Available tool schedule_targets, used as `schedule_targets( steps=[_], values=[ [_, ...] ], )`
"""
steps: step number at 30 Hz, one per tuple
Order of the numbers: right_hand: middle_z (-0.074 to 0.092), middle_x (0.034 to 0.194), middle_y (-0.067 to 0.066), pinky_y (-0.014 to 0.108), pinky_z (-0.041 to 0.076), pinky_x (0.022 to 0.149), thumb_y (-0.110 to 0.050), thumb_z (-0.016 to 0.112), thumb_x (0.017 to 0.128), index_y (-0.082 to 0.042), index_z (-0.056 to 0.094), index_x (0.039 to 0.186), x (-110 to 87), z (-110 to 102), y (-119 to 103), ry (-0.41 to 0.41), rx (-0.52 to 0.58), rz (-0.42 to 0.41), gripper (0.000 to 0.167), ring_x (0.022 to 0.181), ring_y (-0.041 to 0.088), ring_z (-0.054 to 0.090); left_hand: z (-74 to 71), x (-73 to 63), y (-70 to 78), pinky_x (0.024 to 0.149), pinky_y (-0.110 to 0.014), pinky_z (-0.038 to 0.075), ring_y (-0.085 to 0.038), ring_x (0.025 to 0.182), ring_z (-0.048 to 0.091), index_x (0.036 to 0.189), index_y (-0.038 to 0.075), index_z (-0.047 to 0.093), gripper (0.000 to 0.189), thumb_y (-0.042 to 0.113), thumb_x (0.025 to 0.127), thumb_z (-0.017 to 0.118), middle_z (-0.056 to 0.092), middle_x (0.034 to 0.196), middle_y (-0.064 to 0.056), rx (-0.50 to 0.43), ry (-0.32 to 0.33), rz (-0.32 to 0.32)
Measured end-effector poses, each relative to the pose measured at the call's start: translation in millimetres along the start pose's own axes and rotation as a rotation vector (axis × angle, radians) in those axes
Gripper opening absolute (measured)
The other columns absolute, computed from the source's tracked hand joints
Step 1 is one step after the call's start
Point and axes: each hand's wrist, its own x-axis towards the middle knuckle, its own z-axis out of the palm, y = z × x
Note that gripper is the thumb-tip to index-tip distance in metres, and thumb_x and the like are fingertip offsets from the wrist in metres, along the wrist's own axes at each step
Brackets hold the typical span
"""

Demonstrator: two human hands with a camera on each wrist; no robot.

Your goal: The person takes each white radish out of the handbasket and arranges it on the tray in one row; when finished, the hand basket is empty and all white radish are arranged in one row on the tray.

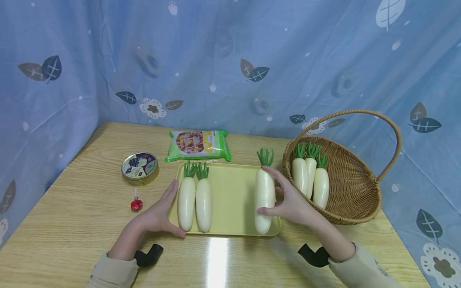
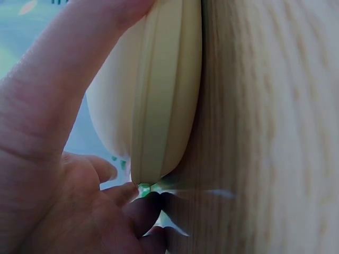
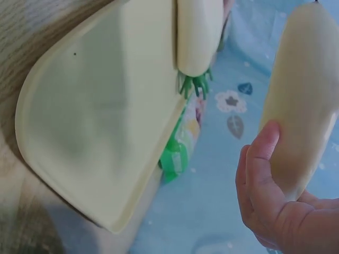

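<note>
In my right hand (image 1: 293,204) I grip a white radish (image 1: 264,196) with green leaf stubs, thumb on one side and fingers on the other. The right wrist view shows this radish (image 3: 306,90) lifted above the pale yellow tray (image 3: 100,106). Two more white radishes (image 1: 186,204) lie side by side at the left end of the tray (image 1: 232,200), leaves pointing away. My left hand (image 1: 158,214) is at the tray's left edge, its thumb by the near corner. Seen from the left wrist, the thumb (image 2: 79,58) touches the tray's rim (image 2: 159,90).
A wicker basket (image 1: 351,192) with a tall handle stands tilted at the right, holding several radishes (image 1: 321,188). Behind the tray lies a green food packet (image 1: 198,145). A round tin (image 1: 139,168) and a red lollipop (image 1: 136,204) sit at the left. Patterned blue cloth hangs behind.
</note>
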Motion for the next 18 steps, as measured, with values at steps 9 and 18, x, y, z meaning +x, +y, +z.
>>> schedule_targets(
  steps=[9, 18],
  values=[
    [0.018, 0.147, 0.012, 0.032, 0.053, 0.069, -0.017, 0.082, 0.066, -0.023, 0.024, 0.143, 12.0, 9, 11, -0.012, -0.090, 0.031, 0.097, 0.103, 0.041, 0.051, -0.6, -0.4, 2.7, 0.106, -0.056, 0.006, -0.039, 0.135, -0.008, 0.144, 0.000, -0.012, 0.143, 0.038, 0.049, 0.089, -0.014, 0.149, -0.022, -0.019, -0.003, -0.017],
    [0.026, 0.143, 0.014, 0.032, 0.052, 0.068, -0.018, 0.082, 0.067, -0.019, 0.023, 0.143, 22.0, 20, 22, -0.035, -0.120, 0.051, 0.097, 0.095, 0.034, 0.056, -0.8, -0.8, 4.3, 0.106, -0.055, 0.007, -0.039, 0.135, -0.007, 0.143, -0.001, -0.011, 0.143, 0.038, 0.049, 0.089, -0.013, 0.149, -0.022, -0.016, -0.003, -0.021]
  ],
)
